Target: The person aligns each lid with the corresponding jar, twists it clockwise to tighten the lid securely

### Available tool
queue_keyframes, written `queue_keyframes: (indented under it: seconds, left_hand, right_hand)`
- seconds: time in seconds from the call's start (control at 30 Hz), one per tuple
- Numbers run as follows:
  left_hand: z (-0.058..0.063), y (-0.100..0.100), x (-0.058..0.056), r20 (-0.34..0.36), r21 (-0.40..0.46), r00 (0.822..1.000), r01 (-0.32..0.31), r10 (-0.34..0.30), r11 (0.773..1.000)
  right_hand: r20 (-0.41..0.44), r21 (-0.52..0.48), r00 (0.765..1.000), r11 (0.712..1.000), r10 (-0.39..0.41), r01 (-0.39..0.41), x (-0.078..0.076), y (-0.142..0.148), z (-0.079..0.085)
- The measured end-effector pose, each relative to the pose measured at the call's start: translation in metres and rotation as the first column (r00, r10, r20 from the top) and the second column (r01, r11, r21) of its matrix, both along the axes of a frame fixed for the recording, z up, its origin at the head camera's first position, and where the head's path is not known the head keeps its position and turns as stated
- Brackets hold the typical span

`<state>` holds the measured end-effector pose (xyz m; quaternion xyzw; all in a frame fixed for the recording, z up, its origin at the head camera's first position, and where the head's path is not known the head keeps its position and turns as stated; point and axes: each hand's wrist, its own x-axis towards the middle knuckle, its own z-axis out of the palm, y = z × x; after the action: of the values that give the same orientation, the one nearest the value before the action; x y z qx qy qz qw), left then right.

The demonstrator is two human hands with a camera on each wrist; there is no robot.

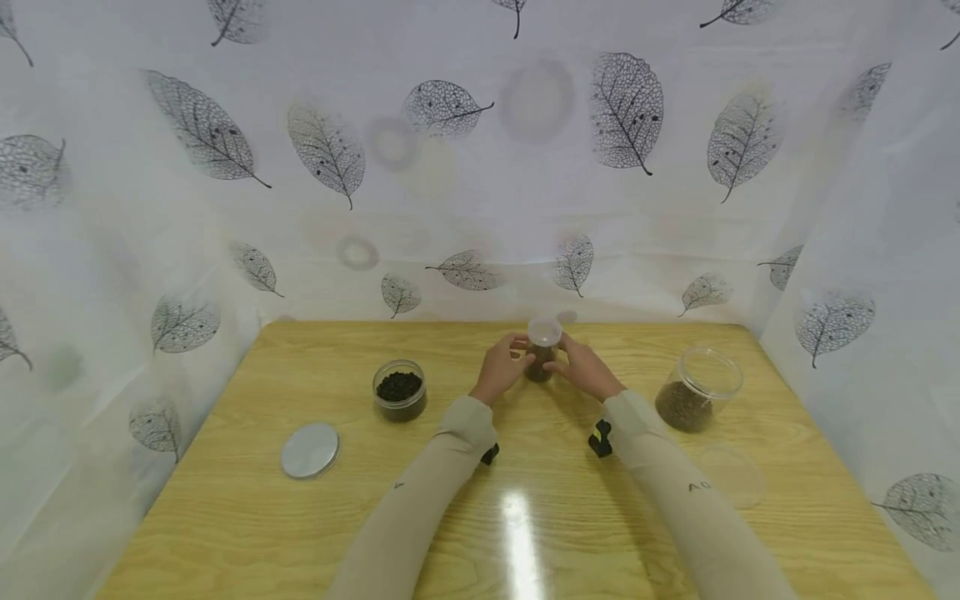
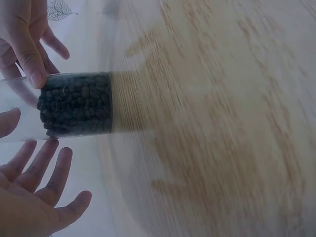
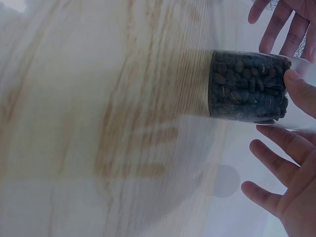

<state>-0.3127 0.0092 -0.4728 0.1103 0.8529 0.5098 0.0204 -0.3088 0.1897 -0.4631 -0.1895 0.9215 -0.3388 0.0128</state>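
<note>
A clear jar (image 1: pixel 540 364) partly filled with dark brown coffee beans (image 2: pixel 76 104) stands upright near the table's back edge. Its upper part holds no beans, and its top looks pale and translucent in the head view. From the left, my left hand (image 1: pixel 501 367) holds the jar, thumb in front and fingers along its side. Opposite it, my right hand (image 1: pixel 587 367) grips the jar with the thumb laid over its front. Several fingers of the right hand (image 3: pixel 296 182) spread out past the jar in the right wrist view.
Left of the hands stands a low clear jar (image 1: pixel 401 408) of black grains, with a silver round lid (image 1: pixel 311 450) in front. A wide clear jar (image 1: pixel 701 392) of brown grains stands at the right, near a clear disc (image 1: pixel 735 477). Behind hangs a leaf-print curtain (image 1: pixel 480 183).
</note>
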Motion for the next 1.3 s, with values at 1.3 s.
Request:
queue_keyframes:
  seconds: [1.3]
  left_hand:
    - [0.046,-0.054,0.109,-0.251,-0.371,0.968,-0.071,-0.026,0.926]
  right_hand:
    - [-0.197,0.142,0.977,0.984,-0.075,0.104,0.103,0.005,0.033]
